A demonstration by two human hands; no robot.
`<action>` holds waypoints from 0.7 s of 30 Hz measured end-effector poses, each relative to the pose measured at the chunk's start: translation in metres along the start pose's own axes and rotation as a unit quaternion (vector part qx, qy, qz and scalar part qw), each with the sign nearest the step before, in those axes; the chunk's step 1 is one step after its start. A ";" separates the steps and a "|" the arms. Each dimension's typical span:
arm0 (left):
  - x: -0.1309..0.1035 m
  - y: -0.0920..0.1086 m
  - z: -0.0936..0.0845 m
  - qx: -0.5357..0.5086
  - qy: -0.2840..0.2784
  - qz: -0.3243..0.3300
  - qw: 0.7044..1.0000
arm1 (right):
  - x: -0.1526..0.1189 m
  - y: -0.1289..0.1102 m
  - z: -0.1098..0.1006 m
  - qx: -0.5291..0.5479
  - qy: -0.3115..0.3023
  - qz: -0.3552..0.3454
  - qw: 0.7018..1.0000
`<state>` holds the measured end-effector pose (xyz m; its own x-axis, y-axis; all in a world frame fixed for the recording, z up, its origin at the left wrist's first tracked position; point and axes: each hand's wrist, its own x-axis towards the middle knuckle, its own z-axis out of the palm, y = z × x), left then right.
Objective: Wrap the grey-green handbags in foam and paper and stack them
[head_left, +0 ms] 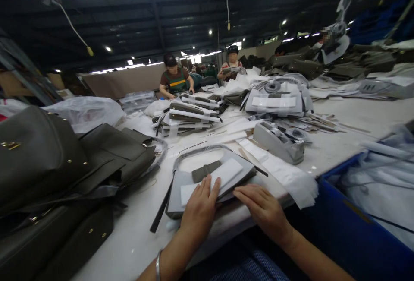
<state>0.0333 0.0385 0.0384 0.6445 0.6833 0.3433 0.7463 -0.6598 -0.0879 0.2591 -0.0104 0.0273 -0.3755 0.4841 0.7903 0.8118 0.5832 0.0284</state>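
Note:
A dark olive bag [176, 215] lies at the table's front edge, its upper side mostly covered by grey and white sheets. My left hand [201, 203] lies flat on a white foam strip [226, 173] on the bag, fingers stretched out. At the bag's right front edge is my right hand [263, 209], fingers extended and side by side; whether it grips the edge is unclear. A small olive strap piece [205, 171] shows beyond my left fingers. The wrapped handle [200, 150] arches out behind the bag, and a dark strap [160, 212] hangs off its left side.
Olive bags [42, 143] are heaped at the left. A grey tape dispenser [280, 143] stands right of centre, beside white sheets [291, 177]. A blue bin [346, 212] with plastic wrapping is at the right. Wrapped bags [190, 115] and two people stand farther back.

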 end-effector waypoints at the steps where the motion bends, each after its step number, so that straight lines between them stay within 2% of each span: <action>1: -0.002 0.001 0.004 0.004 0.014 -0.002 1.000 | 0.005 0.006 -0.004 -0.008 -0.023 -0.015 1.000; 3: -0.005 0.003 0.008 0.007 0.029 -0.006 1.000 | 0.016 0.019 -0.006 -0.034 -0.073 -0.034 0.996; 6: -0.007 0.004 0.010 0.016 0.029 -0.010 0.999 | 0.025 0.037 0.004 -0.027 -0.110 -0.046 0.992; 10: -0.003 0.012 0.004 0.021 0.002 -0.025 0.999 | 0.012 0.044 0.022 -0.010 -0.095 -0.033 0.995; 15: 0.017 0.032 -0.007 0.007 -0.033 -0.029 0.999 | -0.003 0.041 0.027 -0.011 -0.060 -0.029 0.998; 21: 0.020 0.035 0.000 0.011 -0.022 -0.035 0.999 | -0.001 0.045 0.026 0.010 -0.068 -0.037 0.997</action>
<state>0.0726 0.0291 0.0421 0.5976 0.7403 0.3080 0.7923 -0.6042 -0.0852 0.2848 0.0325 0.0117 -0.4927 0.5223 0.6961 0.7710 0.6328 0.0709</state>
